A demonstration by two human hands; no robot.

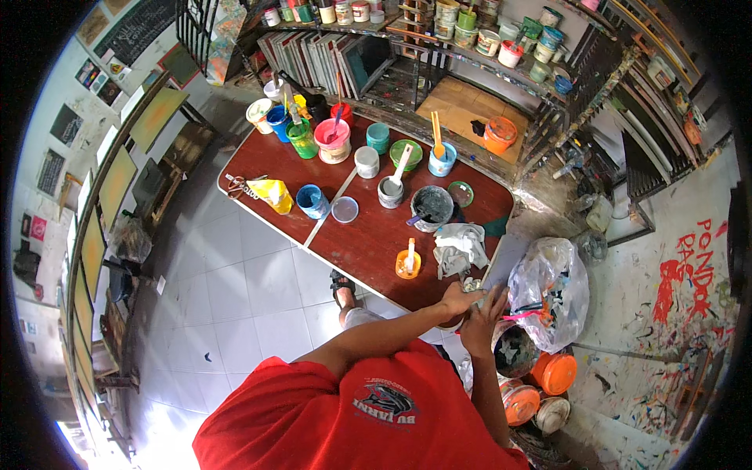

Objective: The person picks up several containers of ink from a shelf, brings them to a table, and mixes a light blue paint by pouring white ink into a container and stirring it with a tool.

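Observation:
My left hand (460, 299) and my right hand (481, 319) meet at the near right corner of the red-brown table (364, 262). The left fingers are closed around a small pale, crumpled-looking thing (471, 285), too small to name. My right hand is bent close against the left one, its fingers partly hidden. Just beyond them lies a crumpled grey-white cloth (460, 249). A small orange cup (407, 265) with a pale-handled tool in it stands to the left. Behind the cloth is a tub of dark paint (432, 207).
Several paint pots, among them a pink tub (332, 139) and a blue pot (312, 201), stand on the table beside a yellow pouch (271, 195). To my right are a clear plastic bag (551, 290) and orange-lidded buckets (554, 373). Shelves of paint pots (487, 42) line the back.

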